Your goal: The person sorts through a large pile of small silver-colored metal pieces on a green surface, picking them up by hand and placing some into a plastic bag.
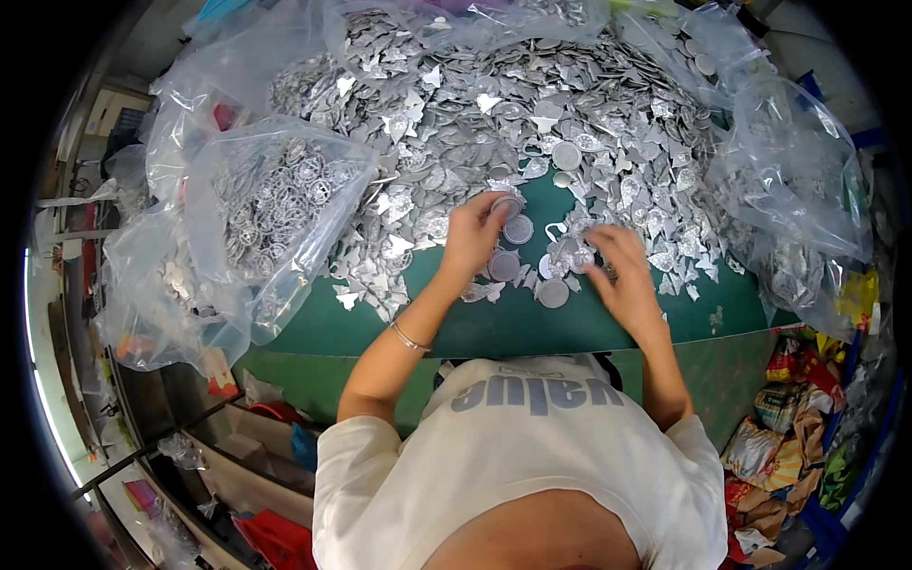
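Sorting of small silver-grey pieces by hand, seen from above. The left hand (469, 237) is raised over the front of the surface (323, 318), its thumb and forefinger pinching a round disc (506, 205) near the rim. The right hand (627, 285) is positioned opposite, thumb and forefinger parted at the edge of a small cluster of pieces (568, 255); whether they grip one of these cannot be told. Between and just in front of the hands lie further round pieces: an upper disc (519, 229) just below the pinched one, a left-hand disc (503, 266) and a lower disc (552, 294), the last nearest the person. Behind, a broad heap of flat, irregular pieces (570, 104) covers most of the green top and spreads to either side of the hands. At the left, a clear plastic bag (328, 157) contains openwork, ring-like pieces (285, 204); at the right edge stands another clear bag (803, 142). A thin bracelet (408, 338) encircles the left wrist. Lower right, coloured packages (765, 446) are piled beside the surface.
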A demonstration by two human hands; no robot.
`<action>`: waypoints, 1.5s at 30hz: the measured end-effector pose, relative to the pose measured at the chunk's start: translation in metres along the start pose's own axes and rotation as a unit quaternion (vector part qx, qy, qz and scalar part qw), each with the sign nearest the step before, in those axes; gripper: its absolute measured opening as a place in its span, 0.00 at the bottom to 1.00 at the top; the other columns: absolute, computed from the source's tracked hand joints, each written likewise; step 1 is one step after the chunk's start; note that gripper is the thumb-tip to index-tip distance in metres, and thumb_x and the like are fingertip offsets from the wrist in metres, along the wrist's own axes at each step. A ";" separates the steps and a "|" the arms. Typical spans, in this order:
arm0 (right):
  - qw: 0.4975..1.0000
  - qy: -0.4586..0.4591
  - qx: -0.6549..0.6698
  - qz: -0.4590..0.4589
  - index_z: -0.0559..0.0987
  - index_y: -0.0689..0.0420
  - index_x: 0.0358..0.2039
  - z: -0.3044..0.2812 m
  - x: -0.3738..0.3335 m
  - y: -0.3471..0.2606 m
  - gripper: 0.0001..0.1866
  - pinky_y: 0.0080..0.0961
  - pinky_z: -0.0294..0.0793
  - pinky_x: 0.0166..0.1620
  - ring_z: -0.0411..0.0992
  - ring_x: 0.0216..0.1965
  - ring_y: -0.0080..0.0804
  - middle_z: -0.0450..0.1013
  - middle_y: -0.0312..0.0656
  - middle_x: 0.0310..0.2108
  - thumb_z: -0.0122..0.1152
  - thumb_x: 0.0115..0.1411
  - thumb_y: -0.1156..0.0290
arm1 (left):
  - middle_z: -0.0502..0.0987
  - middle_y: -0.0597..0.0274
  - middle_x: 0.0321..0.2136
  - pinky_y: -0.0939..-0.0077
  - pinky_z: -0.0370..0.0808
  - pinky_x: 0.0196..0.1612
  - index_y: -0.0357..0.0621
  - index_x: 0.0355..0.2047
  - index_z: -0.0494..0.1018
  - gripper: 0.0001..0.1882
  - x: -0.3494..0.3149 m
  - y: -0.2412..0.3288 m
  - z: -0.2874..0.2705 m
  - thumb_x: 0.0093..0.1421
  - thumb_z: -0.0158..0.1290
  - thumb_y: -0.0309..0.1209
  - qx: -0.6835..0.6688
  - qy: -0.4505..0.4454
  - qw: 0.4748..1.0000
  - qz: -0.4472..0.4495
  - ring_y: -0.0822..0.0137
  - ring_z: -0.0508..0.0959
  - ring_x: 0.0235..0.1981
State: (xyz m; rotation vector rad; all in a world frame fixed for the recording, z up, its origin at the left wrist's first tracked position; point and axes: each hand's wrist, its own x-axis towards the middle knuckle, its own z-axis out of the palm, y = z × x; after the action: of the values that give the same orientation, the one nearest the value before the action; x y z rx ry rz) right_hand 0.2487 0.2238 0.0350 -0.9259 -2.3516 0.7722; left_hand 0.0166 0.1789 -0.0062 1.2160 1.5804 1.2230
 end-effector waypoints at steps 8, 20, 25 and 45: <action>0.998 -0.039 -0.046 0.000 0.73 0.59 0.30 0.026 -0.015 -0.018 0.19 0.35 0.58 0.43 0.60 0.42 0.41 0.63 0.41 0.38 0.69 0.37 0.69 | 0.74 0.48 0.40 0.78 0.77 0.41 0.30 0.49 0.64 0.16 -0.018 0.017 -0.016 0.62 0.40 0.23 -0.292 -0.031 0.944 -0.152 0.59 0.77 0.40; 0.948 0.006 0.289 0.130 0.72 0.61 0.40 0.045 0.026 -0.010 0.12 0.20 0.62 0.28 0.64 0.24 0.25 0.66 0.38 0.23 0.54 0.53 0.81 | 0.72 0.56 0.28 0.71 0.71 0.28 0.39 0.35 0.71 0.09 -0.058 0.018 -0.002 0.52 0.54 0.24 0.193 0.057 0.969 0.142 0.57 0.74 0.25; 0.993 -0.031 -0.100 -0.054 0.74 0.60 0.38 0.075 0.051 -0.013 0.17 0.32 0.64 0.38 0.64 0.36 0.41 0.66 0.43 0.29 0.62 0.45 0.77 | 0.71 0.56 0.31 0.62 0.71 0.28 0.47 0.42 0.67 0.19 -0.069 0.029 0.010 0.49 0.57 0.30 0.345 -0.004 0.939 0.004 0.51 0.75 0.28; 0.985 -0.156 -0.046 -0.053 0.72 0.58 0.39 0.039 0.049 -0.025 0.24 0.32 0.57 0.41 0.62 0.36 0.39 0.65 0.41 0.30 0.68 0.39 0.74 | 0.70 0.70 0.29 0.82 0.68 0.30 0.45 0.38 0.66 0.09 -0.097 0.022 -0.022 0.60 0.49 0.33 -0.436 0.136 0.866 -0.203 0.79 0.67 0.26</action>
State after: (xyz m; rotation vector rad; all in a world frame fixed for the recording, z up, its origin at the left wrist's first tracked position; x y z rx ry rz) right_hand 0.1813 0.2315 0.0349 -0.7530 -2.7044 0.8200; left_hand 0.0238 0.0813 0.0224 0.1240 1.1301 1.5871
